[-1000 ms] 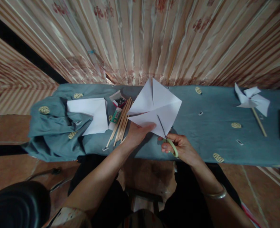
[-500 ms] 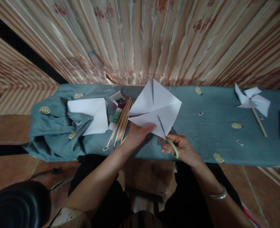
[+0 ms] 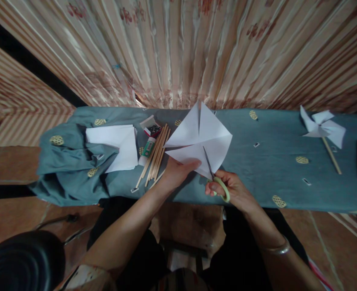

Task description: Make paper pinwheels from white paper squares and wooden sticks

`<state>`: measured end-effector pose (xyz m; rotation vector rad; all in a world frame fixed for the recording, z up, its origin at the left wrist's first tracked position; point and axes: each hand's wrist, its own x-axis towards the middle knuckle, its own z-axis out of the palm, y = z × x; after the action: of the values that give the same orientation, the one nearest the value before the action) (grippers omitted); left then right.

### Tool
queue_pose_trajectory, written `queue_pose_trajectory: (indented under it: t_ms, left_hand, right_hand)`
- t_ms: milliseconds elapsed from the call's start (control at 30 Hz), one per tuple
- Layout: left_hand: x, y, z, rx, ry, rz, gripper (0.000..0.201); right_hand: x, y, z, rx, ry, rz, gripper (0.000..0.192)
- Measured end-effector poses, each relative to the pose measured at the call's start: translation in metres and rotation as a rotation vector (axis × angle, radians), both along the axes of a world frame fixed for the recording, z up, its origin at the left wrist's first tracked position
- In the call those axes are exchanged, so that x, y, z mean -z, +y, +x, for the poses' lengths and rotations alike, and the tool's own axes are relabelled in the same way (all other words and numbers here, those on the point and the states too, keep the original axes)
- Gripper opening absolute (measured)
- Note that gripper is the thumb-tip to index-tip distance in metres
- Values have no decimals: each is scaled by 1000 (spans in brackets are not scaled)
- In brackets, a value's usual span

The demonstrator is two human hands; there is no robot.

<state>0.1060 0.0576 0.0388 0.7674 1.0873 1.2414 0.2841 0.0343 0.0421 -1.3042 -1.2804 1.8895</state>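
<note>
The left hand (image 3: 174,173) pinches the white square paper sheet (image 3: 198,141) above the blue-cloth table's (image 3: 257,161) near edge. The right hand (image 3: 231,188) grips green-handled scissors (image 3: 216,178), blades in the sheet's lower corner.

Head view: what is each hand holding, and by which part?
Left hand pinches white paper square at its near edge; right hand holds scissors by their green handle loops.

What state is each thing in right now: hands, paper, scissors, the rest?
Left hand: gripping the white paper square.
White paper square: held up, partly slit.
Right hand: gripping the green-handled scissors.
Green-handled scissors: blades in the paper.
White paper pinwheel: finished, lying flat.
Wooden sticks: loose bundle.
</note>
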Motion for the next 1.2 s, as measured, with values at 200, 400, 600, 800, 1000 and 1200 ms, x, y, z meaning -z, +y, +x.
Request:
queue_pose_trajectory:
  t_ms: [200,400,600,800,1000,1200]
  left_hand:
    - [0,1,0,-14,6,-23,32]
    - [0,0,1,-44,20,-36,38]
    - [-1,0,1,-40,-12,-30,39]
    - [-1,-2,0,-43,21,-35,35]
    - [-5,-4,1,-63,26,-28,37]
    - [-7,2,-13,-91,15,67,35]
  right_hand:
    - [0,0,-1,6,3,-25,48]
    - [3,-1,-1,37,-5,-63,48]
    - [2,-2,-4,112,8,-101,49]
    - [0,-2,-6,124,14,-84,47]
    - [1,-4,-1,-11,33,5,47]
    - [-3,-7,24,-174,-33,-20,53]
